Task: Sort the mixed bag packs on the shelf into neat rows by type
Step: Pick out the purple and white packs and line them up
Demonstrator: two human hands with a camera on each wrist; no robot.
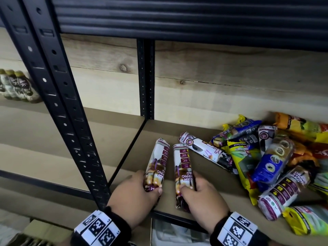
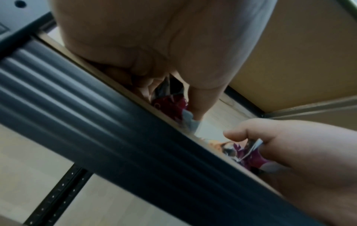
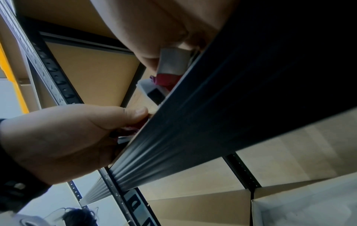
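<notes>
Two white-and-purple drawstring bag packs lie side by side at the front left of the shelf point(image 1: 134, 157). My left hand point(image 1: 140, 189) grips the near end of the left pack point(image 1: 157, 162). My right hand point(image 1: 195, 190) grips the near end of the right pack point(image 1: 182, 167). In the left wrist view the left hand point(image 2: 154, 85) curls round its pack point(image 2: 170, 105), and the right hand point(image 2: 289, 146) shows lower right. In the right wrist view the right pack point(image 3: 170, 67) shows beside the thumb. A mixed pile of packs point(image 1: 266, 157) lies to the right.
A third white-and-purple pack point(image 1: 200, 148) lies slanted just right of the two held ones. Black uprights point(image 1: 58, 103) frame the shelf on the left. Brown bottles point(image 1: 16, 86) stand on the neighbouring shelf far left. Boxes sit below the shelf edge.
</notes>
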